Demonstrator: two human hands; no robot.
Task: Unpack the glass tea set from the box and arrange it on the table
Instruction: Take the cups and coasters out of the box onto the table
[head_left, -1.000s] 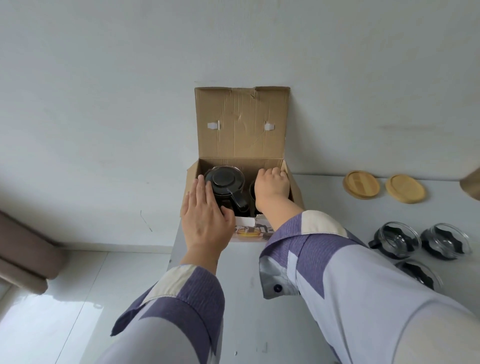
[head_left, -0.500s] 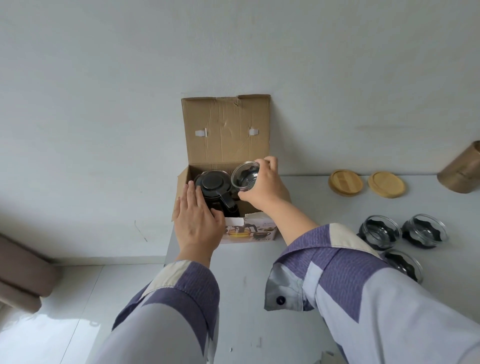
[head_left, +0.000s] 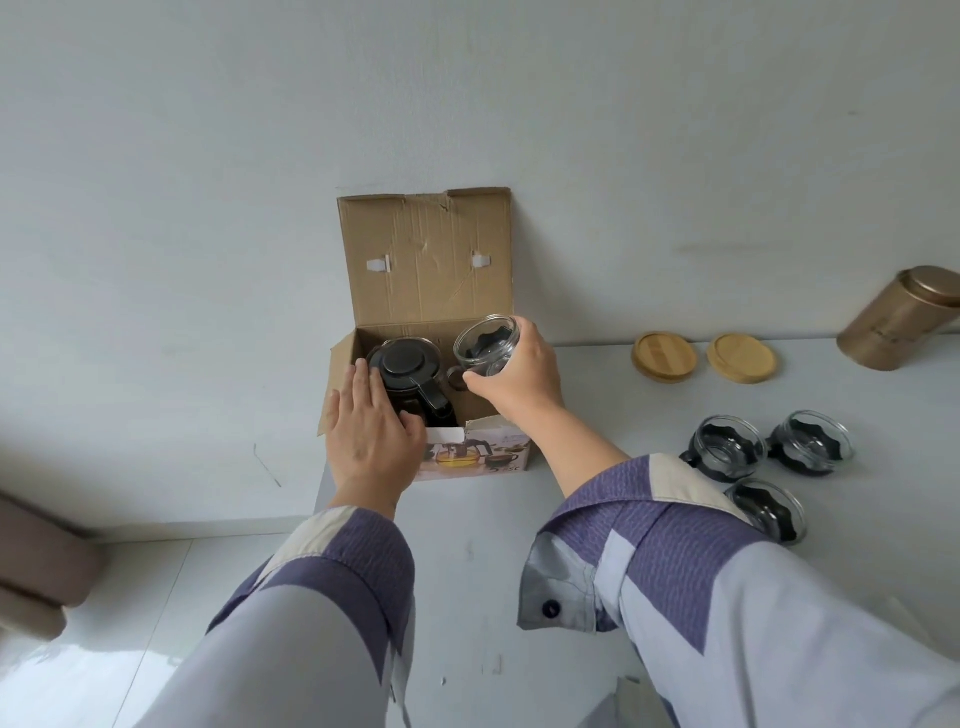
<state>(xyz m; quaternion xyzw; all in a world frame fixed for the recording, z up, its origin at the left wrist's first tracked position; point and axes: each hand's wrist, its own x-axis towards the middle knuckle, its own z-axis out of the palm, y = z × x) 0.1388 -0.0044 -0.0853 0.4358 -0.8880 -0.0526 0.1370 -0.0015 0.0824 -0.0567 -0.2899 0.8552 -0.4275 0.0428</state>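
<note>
Your cardboard box (head_left: 431, 291) sits at the table's left end against the white wall (head_left: 467, 93), lid flap upright, and your left hand (head_left: 371, 431) lies on its near left corner with fingers straight and flat, bracing it beside the black-lidded glass teapot (head_left: 408, 376) inside. Your right hand (head_left: 519, 374) has its fingers wrapped round a glass cup (head_left: 487, 345), tilted on its side above the box's right half. Tilted like that, smooth glass could slip and drop onto the teapot, or knock the box wall on its way across. Three more glass cups (head_left: 727, 452) stand near your right sleeve, which could sweep them. The pale grey table (head_left: 597, 384) also carries two bamboo lids (head_left: 664, 357) and a gold tin (head_left: 901, 325) at the far right. The box hugs the table's edge above the tiled floor (head_left: 145, 597), so a hard push could tip it off.
</note>
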